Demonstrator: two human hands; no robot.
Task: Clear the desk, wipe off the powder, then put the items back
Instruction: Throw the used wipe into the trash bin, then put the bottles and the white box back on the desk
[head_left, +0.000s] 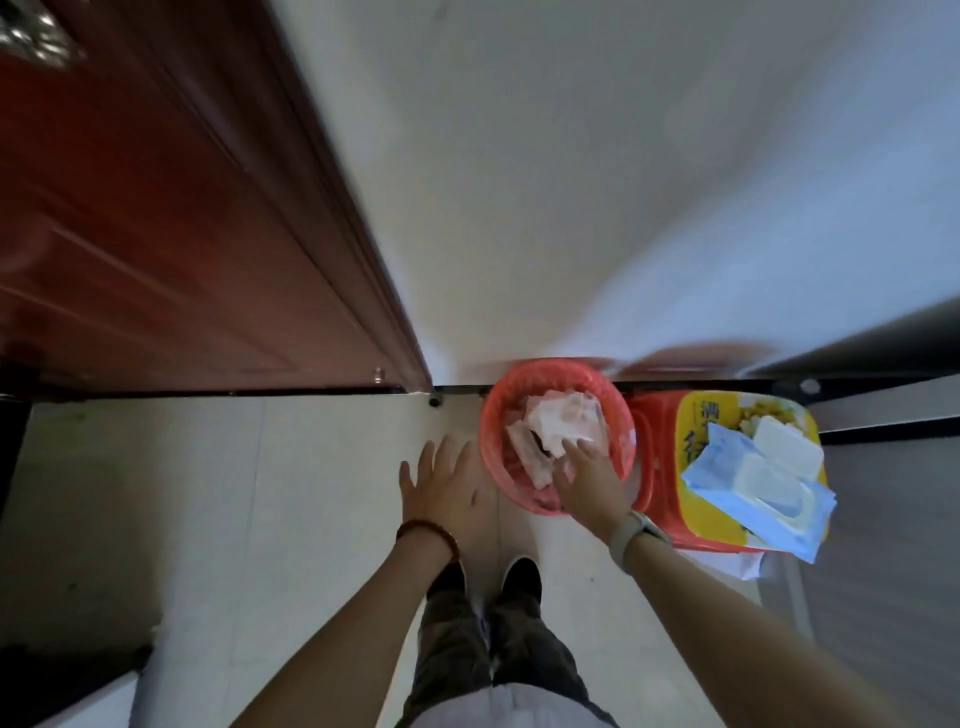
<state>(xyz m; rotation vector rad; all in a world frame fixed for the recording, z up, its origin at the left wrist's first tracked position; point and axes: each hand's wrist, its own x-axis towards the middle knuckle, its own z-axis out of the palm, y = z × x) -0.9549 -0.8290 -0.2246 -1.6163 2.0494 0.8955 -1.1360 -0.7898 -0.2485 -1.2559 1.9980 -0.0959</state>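
Our right hand (582, 475) reaches into the red bin (493, 415), fingertips on the used wipes (558, 415); whether it grips them, we cannot tell. Left hand (441, 483) hangs open, empty. We should drop them fully inside, not on the rim.

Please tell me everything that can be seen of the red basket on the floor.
The red basket is a round waste bin of what looks like red-orange plastic with a slatted, openwork wall. It stands upright on the pale tiled floor, close to the white wall and beside a red and yellow stool. It holds crumpled white wipes, piled almost to the rim. The right hand reaches over its near rim, fingertips at the wipes. The left hand is spread open beside it, apart from it.
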